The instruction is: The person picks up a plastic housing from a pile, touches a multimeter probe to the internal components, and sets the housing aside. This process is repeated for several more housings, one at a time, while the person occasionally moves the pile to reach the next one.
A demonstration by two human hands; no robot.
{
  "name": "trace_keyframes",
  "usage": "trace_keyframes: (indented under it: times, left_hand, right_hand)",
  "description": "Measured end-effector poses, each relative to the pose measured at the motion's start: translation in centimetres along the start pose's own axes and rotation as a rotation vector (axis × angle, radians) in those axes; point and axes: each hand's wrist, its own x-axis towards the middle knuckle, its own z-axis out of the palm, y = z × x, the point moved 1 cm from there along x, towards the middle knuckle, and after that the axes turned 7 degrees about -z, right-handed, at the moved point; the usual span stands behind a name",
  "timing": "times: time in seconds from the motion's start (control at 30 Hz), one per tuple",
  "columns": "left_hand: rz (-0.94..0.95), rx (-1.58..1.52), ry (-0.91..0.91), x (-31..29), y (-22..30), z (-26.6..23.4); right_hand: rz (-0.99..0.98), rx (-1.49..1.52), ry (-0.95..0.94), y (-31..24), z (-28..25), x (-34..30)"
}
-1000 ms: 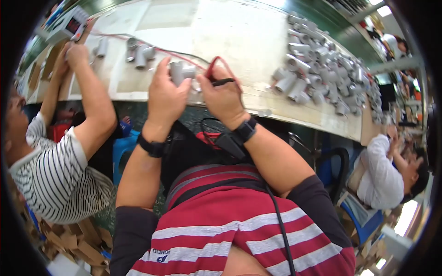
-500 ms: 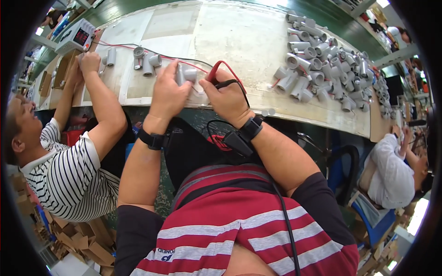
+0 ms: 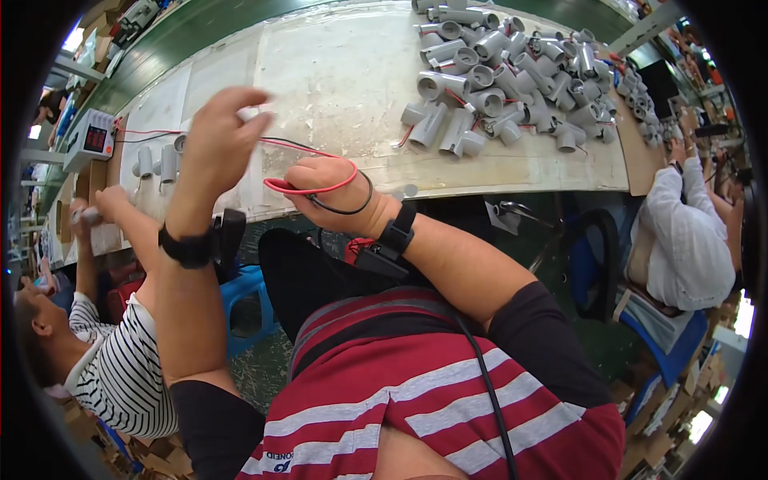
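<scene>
Left hand [image 3: 220,140] was raised over the workbench [image 3: 336,72] at centre-left of the frame, fingers curled in narrow around a small pale part at the fingertips; part mostly hidden, couldn't tell what it was. Black wristband [image 3: 186,246] sat on that wrist.

Right hand [image 3: 332,192] was just right of it, at frame centre, over the bench's near edge. It was closed in a fist around the red and black test leads [image 3: 316,189], which looped out below the knuckles. Black watch [image 3: 396,234] was on that wrist. A red lead ran from the hands toward the left, to a small white meter box [image 3: 92,138] with a red display at the upper left of the frame.

A few grey cylindrical parts [image 3: 156,162] stood on the bench near the meter, left of the left hand. A big pile of grey tube fittings [image 3: 512,76] with red wires lay at the upper right, well apart from both hands.

A co-worker in a striped shirt [image 3: 112,368] sat at lower left, hand up at the bench edge. Another person in a white shirt [image 3: 692,240] sat at the right edge.
</scene>
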Motion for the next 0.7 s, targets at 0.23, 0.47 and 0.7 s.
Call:
trace_keyframes:
  times: [0.23,0.47,0.7]
  left_hand:
    - [0.380,0.094,-0.702,8.0,10.0,6.3]
    - [0.244,0.278,-0.956,10.3,13.3,9.0]
    - [0.305,0.404,-0.944,12.2,12.8,11.8]
  right_hand:
    - [0.260,0.168,0.037,1.3,-0.2,-0.4]
    - [0.419,0.289,0.091,1.4,1.5,0.0]
    - [0.638,0.461,0.012,0.6,-2.1,0.7]
